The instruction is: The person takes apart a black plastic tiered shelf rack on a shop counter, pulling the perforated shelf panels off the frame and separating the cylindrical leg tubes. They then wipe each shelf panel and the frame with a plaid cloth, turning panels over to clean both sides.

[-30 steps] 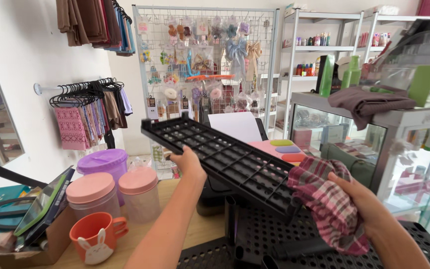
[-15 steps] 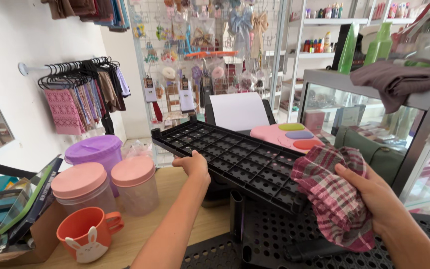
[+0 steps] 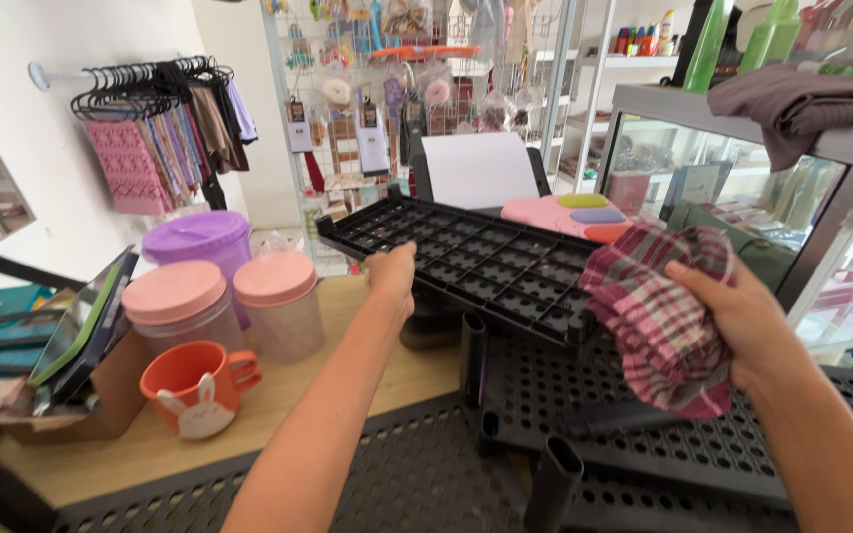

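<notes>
My left hand point(image 3: 392, 279) grips the near edge of a black plastic grid shelf panel point(image 3: 476, 262) and holds it tilted above a stack of similar black perforated panels point(image 3: 663, 444). My right hand point(image 3: 733, 316) is closed around a bunched red and pink plaid cloth point(image 3: 659, 321), which rests against the right end of the raised panel. Upright black tube legs point(image 3: 550, 479) stick out of the lower panels in front of me.
On the wooden counter point(image 3: 278, 395) at left stand two pink-lidded jars point(image 3: 273, 301), a purple-lidded jar point(image 3: 199, 242) and an orange rabbit mug point(image 3: 194, 385). A glass display case point(image 3: 742, 168) is at right. Hanging clothes point(image 3: 160, 128) and a wire accessory rack fill the back.
The view has dropped and come closer. The raised panel has come lower and nearer to the stack. My right hand with the cloth has slid up along the panel's right end.
</notes>
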